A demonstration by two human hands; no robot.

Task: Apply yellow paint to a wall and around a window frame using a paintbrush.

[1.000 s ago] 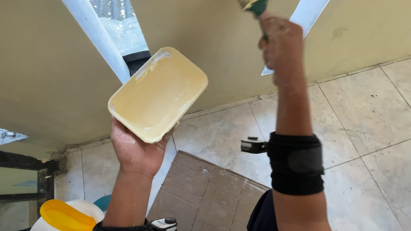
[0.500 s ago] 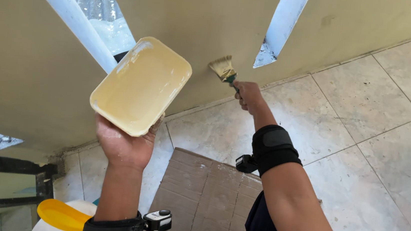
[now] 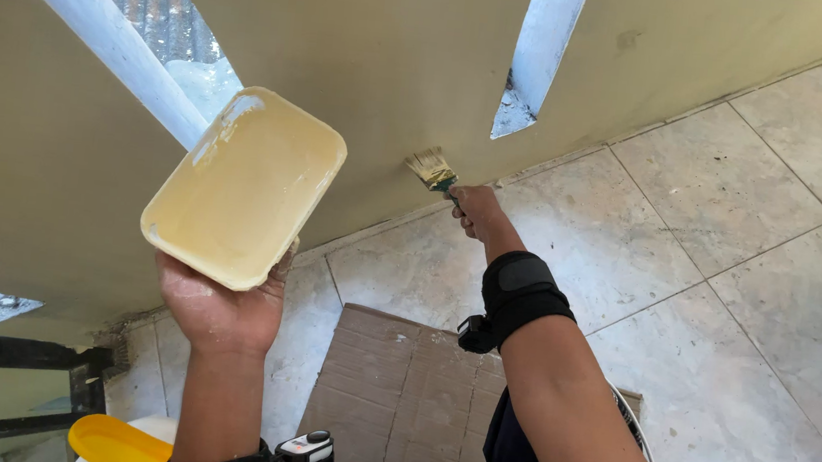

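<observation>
Cream-yellow paint tray (image 3: 244,190), beige wall (image 3: 388,48), grey tiled floor (image 3: 731,242), brown cardboard (image 3: 395,400)

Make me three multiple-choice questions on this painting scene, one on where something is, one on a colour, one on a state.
1. Where does the brush touch?
A. the floor tiles
B. the low part of the wall
C. the tray

2. What colour is the tray?
A. pale cream
B. bright red
C. black

3. How is the tray held?
A. flat on the floor
B. hung from a hook
C. raised and tilted in the left hand

Answers: 1 B, the bristles meet the wall just above the floor, gripped by the right hand. 2 A, its inside looks cream. 3 C, the left hand grips its lower edge.
</observation>
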